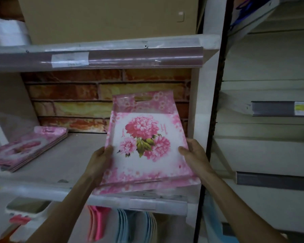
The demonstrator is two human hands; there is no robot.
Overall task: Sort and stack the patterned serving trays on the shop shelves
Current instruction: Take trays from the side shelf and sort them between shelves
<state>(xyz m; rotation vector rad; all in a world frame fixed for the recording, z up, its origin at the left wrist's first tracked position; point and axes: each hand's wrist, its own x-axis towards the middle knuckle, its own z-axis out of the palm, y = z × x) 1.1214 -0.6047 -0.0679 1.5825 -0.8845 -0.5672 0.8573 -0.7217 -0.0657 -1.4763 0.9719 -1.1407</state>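
While tilted, floral tray (144, 141) sits between both hands (left (100, 160), right (193, 155)).

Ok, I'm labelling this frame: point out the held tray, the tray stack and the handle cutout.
held tray (144, 137): head view, its flower print.
tray stack (27, 149): head view, its top tray.
handle cutout (142, 98): head view, the slot's middle.
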